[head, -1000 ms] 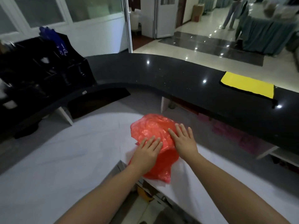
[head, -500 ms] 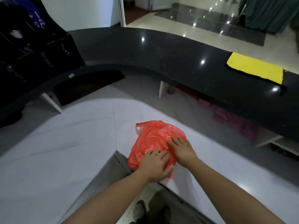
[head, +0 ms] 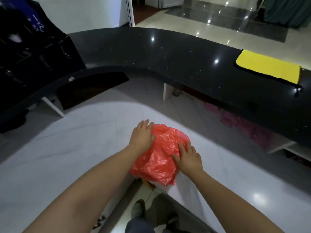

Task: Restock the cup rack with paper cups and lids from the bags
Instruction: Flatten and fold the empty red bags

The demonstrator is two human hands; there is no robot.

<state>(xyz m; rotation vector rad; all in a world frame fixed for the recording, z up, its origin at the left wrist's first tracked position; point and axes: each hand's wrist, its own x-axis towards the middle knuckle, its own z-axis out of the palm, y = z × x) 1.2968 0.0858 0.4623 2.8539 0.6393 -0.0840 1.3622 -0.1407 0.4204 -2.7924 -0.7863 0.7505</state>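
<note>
A crumpled red plastic bag lies flat on the white lower counter, at its inner corner, with its near end hanging over the edge. My left hand lies flat on the bag's far left side with straight fingers. On the bag's right side, my right hand presses down, its fingers spread. The black cup rack stands at the far left on the dark upper counter. No cups or lids can be made out in the dim rack.
A curved black upper counter runs across the back, with a yellow cloth on its right part. Pink items sit on the shelf under it. My legs and a shoe show below the counter corner.
My left hand has slid from the bag's near edge to its far left side. My right hand has shifted to the bag's right, and the bag looks more spread out.
</note>
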